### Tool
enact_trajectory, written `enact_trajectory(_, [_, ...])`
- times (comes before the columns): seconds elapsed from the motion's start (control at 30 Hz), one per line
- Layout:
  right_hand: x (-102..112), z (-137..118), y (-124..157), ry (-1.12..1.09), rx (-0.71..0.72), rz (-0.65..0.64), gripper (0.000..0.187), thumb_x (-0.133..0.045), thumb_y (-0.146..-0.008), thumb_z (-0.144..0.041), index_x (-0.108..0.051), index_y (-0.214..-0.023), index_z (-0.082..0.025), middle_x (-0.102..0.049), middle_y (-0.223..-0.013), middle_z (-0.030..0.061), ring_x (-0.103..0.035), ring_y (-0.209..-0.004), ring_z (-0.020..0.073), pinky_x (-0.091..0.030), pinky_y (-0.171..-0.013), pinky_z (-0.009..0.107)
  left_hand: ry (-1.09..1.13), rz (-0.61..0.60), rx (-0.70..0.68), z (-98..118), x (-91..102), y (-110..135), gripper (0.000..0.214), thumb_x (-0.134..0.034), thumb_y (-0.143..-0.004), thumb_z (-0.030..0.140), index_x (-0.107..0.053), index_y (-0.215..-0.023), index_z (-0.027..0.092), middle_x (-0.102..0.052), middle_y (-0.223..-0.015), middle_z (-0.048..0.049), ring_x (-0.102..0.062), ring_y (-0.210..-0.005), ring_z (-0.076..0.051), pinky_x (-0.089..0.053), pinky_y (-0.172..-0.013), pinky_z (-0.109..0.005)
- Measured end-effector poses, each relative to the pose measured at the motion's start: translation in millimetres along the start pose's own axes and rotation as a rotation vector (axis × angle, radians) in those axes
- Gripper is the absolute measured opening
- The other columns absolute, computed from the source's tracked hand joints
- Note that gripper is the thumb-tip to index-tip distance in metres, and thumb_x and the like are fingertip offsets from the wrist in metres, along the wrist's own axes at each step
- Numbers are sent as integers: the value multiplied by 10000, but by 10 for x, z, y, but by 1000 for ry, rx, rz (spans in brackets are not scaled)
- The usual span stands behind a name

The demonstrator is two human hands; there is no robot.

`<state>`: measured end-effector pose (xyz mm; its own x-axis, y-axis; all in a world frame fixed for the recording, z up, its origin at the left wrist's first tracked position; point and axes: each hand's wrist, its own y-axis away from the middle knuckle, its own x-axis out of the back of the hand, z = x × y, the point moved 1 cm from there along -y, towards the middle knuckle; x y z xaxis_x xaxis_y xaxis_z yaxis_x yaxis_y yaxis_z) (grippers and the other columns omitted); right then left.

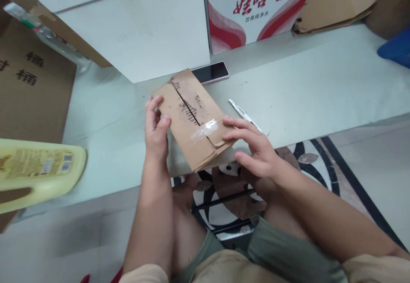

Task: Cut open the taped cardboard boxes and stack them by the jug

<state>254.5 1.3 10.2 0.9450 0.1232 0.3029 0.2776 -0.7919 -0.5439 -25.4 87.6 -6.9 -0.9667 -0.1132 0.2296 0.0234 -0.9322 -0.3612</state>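
A small brown cardboard box (209, 101) sits tilted at the table's near edge. Its top has a dark seam, smudged black print and a strip of clear tape (206, 129) near the right end. My left hand (156, 127) grips the box's left end, thumb on the near side and fingers on the far corner. Fingertips of my right hand (253, 146) rest on the right end beside the tape, with the fingers apart and the thumb off the box. A white utility knife (244, 114) lies on the table just beyond my right hand.
Behind the box a phone (213, 72) lies face up. White cartons (166, 27) and a red-and-white carton (256, 10) stand at the back, flattened cardboard (336, 5) at right. A yellow jug (41, 172), a large brown carton (35, 86) and a plastic bottle (48, 37) are left.
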Motion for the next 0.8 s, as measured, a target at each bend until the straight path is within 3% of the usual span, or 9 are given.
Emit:
enact_trajectory(0.1, [38,69,-15,33,-183,212,358,-514,-976,-432,-592,-1294,-287,-690,-1324,95,-690,-1178,255,-587,-970,447,112,29,22,32,-107,5,727,-708,-750,759,-564,-1313,322,-595,-1328,-100,-598,-1283,-328,-548,-1020,-458])
enact_trajectory(0.17, [98,151,-29,250,-337,326,333,-533,-944,-380,-609,-1243,-255,-712,-1197,99,-703,-1019,245,-590,-871,427,127,41,17,46,-147,1,726,-716,-734,757,-565,-1294,321,-594,-1291,-92,-602,-1266,-326,-552,-1010,-459])
enact_trajectory(0.27, [177,308,-28,669,-529,181,406,-606,-854,-355,-645,-1231,-208,-720,-1113,131,-676,-930,291,-561,-779,445,136,43,18,61,-166,-12,718,-713,-728,758,-559,-1277,322,-586,-1278,-86,-606,-1250,-322,-553,-1001,-468])
enact_trajectory(0.4, [220,454,11,898,-676,-88,529,-580,-843,-336,-615,-1344,-169,-750,-1001,157,-655,-755,288,-478,-615,388,145,48,32,46,-173,-14,724,-720,-726,757,-550,-1274,315,-584,-1286,-89,-613,-1234,-321,-559,-980,-455])
enact_trajectory(0.5, [226,424,-16,888,-735,-123,515,-578,-809,-298,-634,-1295,-138,-756,-906,143,-635,-695,277,-429,-594,370,148,31,33,28,-169,11,718,-695,-758,757,-542,-1303,316,-590,-1307,-93,-610,-1259,-334,-556,-996,-482])
enact_trajectory(0.57, [221,352,-67,796,-797,-123,393,-584,-783,-299,-679,-1138,-160,-738,-835,106,-618,-683,263,-415,-601,359,84,48,-6,77,-153,40,680,-651,-811,742,-555,-1330,313,-584,-1361,-101,-553,-1358,-356,-509,-1080,-536])
enact_trajectory(0.63, [205,269,-123,671,-859,-115,192,-561,-785,-308,-664,-906,-200,-690,-746,61,-584,-658,233,-398,-600,342,-73,107,-107,214,-137,72,601,-634,-876,662,-576,-1365,317,-535,-1486,-93,-412,-1505,-357,-378,-1215,-577])
enact_trajectory(0.7, [178,205,-163,554,-886,-102,115,-531,-798,-313,-576,-745,-221,-630,-675,33,-551,-638,208,-387,-601,329,-250,139,-257,419,-143,100,531,-666,-913,505,-580,-1412,349,-442,-1620,-39,-290,-1585,-331,-225,-1303,-568])
enact_trajectory(0.8, [142,186,-166,431,-862,-39,155,-515,-831,-350,-559,-754,-222,-629,-700,29,-563,-669,206,-402,-628,329,-283,-73,-460,694,-214,124,401,-581,-958,351,-657,-1352,336,-558,-1549,-22,-426,-1510,-311,-241,-1298,-562])
